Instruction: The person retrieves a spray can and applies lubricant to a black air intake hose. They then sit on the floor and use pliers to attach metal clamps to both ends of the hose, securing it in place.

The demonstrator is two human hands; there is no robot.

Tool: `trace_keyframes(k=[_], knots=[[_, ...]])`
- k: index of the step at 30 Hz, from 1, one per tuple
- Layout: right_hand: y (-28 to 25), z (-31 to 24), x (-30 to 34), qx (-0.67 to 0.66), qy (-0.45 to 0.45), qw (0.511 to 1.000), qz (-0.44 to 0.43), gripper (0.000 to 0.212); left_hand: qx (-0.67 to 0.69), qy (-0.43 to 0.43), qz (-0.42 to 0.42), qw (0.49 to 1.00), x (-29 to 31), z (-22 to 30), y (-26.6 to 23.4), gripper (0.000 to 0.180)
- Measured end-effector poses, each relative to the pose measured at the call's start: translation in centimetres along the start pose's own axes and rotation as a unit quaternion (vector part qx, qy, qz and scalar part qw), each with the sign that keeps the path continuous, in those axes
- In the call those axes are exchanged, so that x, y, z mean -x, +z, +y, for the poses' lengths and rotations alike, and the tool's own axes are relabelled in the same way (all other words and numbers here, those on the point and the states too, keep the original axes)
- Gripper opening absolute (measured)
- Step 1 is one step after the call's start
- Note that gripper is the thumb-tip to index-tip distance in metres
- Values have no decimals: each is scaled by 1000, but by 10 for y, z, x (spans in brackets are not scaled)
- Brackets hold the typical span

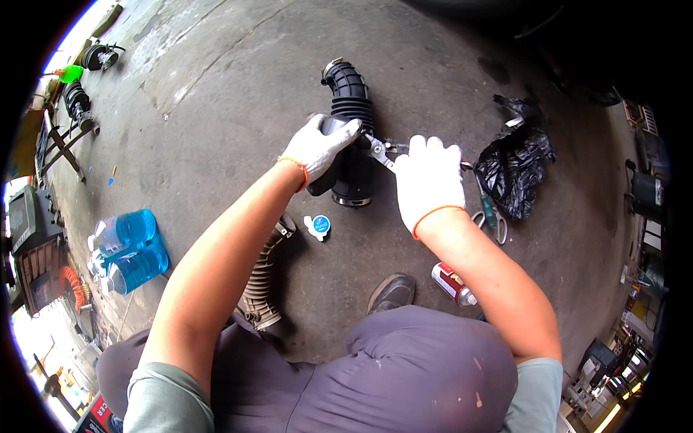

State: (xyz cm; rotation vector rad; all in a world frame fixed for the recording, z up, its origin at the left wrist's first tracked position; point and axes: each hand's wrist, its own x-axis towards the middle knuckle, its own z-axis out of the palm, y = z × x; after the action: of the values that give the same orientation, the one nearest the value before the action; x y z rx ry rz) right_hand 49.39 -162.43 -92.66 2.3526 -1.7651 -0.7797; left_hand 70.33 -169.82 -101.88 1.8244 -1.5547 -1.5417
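Observation:
My left hand (317,150), in a white glove with an orange cuff, is closed on a black plastic part at the side of a black ribbed air intake hose (351,92). The hose has a metal clamp at its far end and another at its near end. My right hand (431,180), gloved the same way, grips a pair of pliers (377,150). Their metal jaws reach the hose's side beside my left thumb; what they bite on is too small to make out. Closer to me lies a dirty brownish ribbed hose (261,283), partly behind my left forearm.
A blue-and-white radiator cap (319,228) lies on the concrete floor. Bottles of blue liquid (137,267) are at the left. On the right are a black plastic bag (516,166), scissors (501,229), a green-handled tool (489,213) and a red spray can (452,283).

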Motion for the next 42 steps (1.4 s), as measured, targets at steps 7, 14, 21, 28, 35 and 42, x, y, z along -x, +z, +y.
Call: trace_keyframes(k=[7, 14, 21, 28, 35, 42], knots=[[23, 19, 6, -43, -16, 996, 74, 29, -9, 9, 38, 999, 6, 11, 11, 85], [54, 37, 0, -82, 6, 996, 36, 45, -27, 16, 52, 998, -9, 16, 34, 87], [93, 63, -15, -237, -36, 970, 27, 30, -88, 9, 21, 996, -23, 19, 33, 96], [97, 80, -29, -281, -84, 956, 19, 22, -88, -25, -4, 996, -21, 31, 30, 95], [112, 81, -35, -335, -80, 939, 9, 21, -144, -17, 0, 989, -28, 28, 30, 85], [136, 83, -39, -380, -77, 921, 39, 23, -275, 37, -127, 952, -52, 56, 20, 70]])
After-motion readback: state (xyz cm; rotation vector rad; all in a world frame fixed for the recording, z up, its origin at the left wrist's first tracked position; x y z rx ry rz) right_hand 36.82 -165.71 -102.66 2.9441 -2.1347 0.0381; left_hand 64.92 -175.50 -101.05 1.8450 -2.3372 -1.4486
